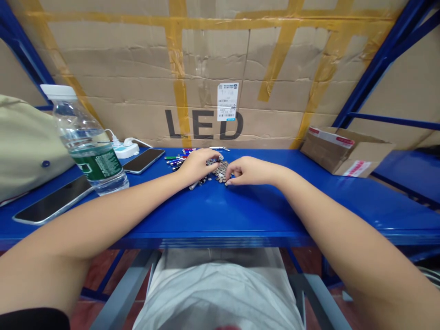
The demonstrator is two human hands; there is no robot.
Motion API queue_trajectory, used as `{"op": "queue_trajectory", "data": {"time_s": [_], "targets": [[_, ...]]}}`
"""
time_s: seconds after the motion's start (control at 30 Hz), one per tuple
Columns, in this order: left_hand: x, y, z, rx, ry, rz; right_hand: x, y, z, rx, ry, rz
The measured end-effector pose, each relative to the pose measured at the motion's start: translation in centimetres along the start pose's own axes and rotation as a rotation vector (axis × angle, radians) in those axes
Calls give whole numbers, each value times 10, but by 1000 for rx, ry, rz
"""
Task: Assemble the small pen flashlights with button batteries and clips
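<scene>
A pile of small round silvery discs (221,172), looking like button cells, lies on the blue tabletop (213,215). My left hand (199,166) is curled over the pile's left side, with something small and silvery at its fingertips that I cannot make out. At the right edge of the pile, my right hand (245,171) has thumb and fingers closed together low over the table, with a small disc at the thumb tip. Several slim coloured pen-like sticks (176,160) lie beyond and left of my left hand. Beneath that hand, a silvery tube (193,186) pokes out.
A water bottle (98,165), two phones (51,201) and a white power strip (126,149) stand or lie at left, beside a pale bag (30,146). An open small carton (338,151) sits at right. A large taped cardboard panel (137,82) closes off the back.
</scene>
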State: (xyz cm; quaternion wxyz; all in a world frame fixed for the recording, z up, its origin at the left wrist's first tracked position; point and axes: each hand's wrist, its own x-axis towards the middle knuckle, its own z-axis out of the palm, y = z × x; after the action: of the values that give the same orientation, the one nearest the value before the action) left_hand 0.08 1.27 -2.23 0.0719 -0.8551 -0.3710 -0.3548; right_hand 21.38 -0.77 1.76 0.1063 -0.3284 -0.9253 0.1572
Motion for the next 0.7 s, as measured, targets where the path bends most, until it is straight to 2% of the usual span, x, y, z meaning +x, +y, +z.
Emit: {"op": "queue_trajectory", "data": {"time_s": [0.07, 0.4, 0.47, 0.63, 0.7], "targets": [[0, 0, 0, -1, 2, 3, 1, 1, 2, -52, -50, -14], [0, 1, 0, 9, -19, 12, 7, 4, 10, -76, -60, -13], [0, 1, 0, 10, -24, 17, 7, 1, 8, -50, 9, -15], [0, 2, 0, 5, -33, 34, 7, 4, 4, 42, 376, 14], [0, 4, -1, 2, -41, 35, 9, 7, 5, 24, 456, 3]]}}
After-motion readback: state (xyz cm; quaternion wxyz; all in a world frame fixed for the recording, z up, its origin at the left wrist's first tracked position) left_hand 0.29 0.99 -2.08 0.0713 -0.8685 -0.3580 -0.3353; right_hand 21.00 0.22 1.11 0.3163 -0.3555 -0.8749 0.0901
